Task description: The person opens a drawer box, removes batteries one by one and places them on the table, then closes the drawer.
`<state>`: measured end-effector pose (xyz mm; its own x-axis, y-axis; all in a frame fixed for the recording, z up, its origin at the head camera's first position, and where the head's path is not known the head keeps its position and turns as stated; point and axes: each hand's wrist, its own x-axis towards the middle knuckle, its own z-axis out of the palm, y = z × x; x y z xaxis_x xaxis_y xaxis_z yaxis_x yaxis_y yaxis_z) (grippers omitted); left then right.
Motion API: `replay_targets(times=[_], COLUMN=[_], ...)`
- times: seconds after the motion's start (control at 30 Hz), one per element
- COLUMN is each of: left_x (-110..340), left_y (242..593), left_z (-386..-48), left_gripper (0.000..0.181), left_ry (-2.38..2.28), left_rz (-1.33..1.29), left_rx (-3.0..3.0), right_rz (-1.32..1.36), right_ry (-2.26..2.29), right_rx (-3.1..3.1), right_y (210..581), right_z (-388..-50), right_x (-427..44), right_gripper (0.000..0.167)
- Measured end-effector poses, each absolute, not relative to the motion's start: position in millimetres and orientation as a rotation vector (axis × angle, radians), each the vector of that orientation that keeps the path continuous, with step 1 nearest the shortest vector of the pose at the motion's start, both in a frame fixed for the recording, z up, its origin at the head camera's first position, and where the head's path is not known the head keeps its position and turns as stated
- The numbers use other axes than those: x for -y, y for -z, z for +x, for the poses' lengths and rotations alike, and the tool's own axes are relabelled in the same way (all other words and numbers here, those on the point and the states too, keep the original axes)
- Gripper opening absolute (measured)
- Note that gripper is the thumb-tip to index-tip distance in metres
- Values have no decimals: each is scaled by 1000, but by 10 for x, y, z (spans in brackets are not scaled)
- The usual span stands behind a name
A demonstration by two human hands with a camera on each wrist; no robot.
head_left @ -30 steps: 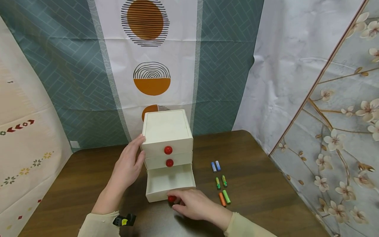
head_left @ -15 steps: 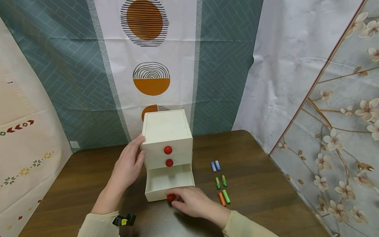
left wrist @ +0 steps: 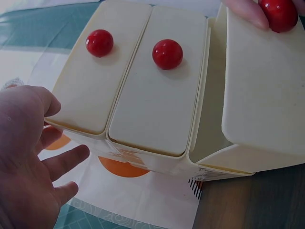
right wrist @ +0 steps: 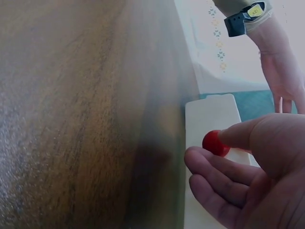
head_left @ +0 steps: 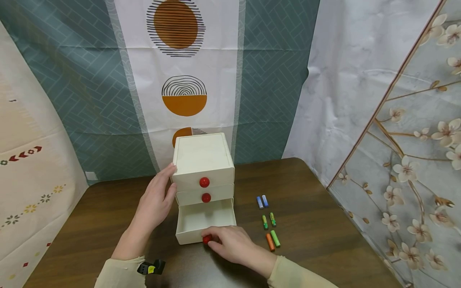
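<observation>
A small cream drawer cabinet (head_left: 202, 154) with red ball knobs stands on the table. Its bottom drawer (head_left: 194, 236) is pulled out, and no contents show inside. The upper drawer (left wrist: 102, 71) and the middle drawer (left wrist: 157, 95) are closed. At the bottom drawer's front, my right hand (head_left: 232, 244) pinches the red knob (right wrist: 215, 143) between thumb and fingers. My left hand (head_left: 156, 200) rests against the cabinet's left side near the top, its fingers extended. In the left wrist view, the thumb touches the upper front edge and the other fingers are spread.
On the table (head_left: 309, 224), right of the cabinet, lie several batteries in pairs: blue ones (head_left: 262, 202), green-and-yellow ones (head_left: 269, 221), and an orange one (head_left: 270, 242) beside a light green one (head_left: 275, 239). A patterned cloth (head_left: 187, 64) hangs behind the table.
My right hand and the front of the bottom drawer have shifted very slightly to the left, with the knob still pinched. The left hand and the batteries have stayed in place.
</observation>
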<state>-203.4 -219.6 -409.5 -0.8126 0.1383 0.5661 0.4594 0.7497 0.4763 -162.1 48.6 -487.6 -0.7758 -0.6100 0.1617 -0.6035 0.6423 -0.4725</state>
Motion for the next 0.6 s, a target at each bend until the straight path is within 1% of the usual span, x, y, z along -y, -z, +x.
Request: replay_targets(times=[0.3, 0.6], left_x=[2191, 2190], left_y=[4090, 4083], left_z=[-2029, -2023], left_gripper=[52, 52], left_ry=[847, 843], left_rz=[-452, -452], left_rx=[2440, 2441], right_rz=[-1013, -1030], right_ry=[818, 818], right_rx=[-2873, -2882], right_y=[4892, 4902], right_z=[-1631, -1641], right_x=[-448, -451], right_gripper=[20, 20])
